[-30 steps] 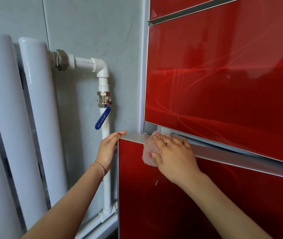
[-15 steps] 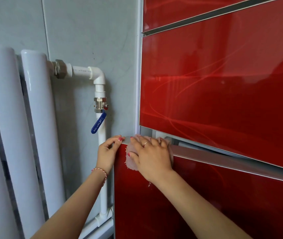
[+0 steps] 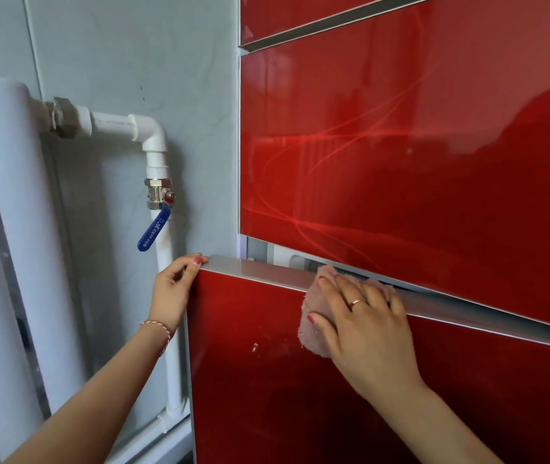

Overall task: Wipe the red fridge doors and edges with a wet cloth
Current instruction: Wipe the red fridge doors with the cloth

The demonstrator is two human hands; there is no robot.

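The red fridge fills the right side, with a glossy middle door (image 3: 417, 169) and a lower door (image 3: 266, 396) pulled slightly outward. A silver edge strip (image 3: 260, 271) runs along the lower door's top. My right hand (image 3: 364, 323) presses a pink cloth (image 3: 313, 326) over that strip and the door's upper front. The cloth is mostly covered by my fingers. My left hand (image 3: 174, 289) grips the lower door's top left corner, fingertips on the strip's end.
A white radiator (image 3: 9, 229) stands at the left against a grey tiled wall (image 3: 149, 55). A white pipe (image 3: 163, 279) with a blue-handled valve (image 3: 153, 231) runs down just left of the fridge, close behind my left hand.
My right hand has slid the cloth rightward along the silver strip, away from the corner. My left hand stays on the door's corner. The camera has shifted a little.
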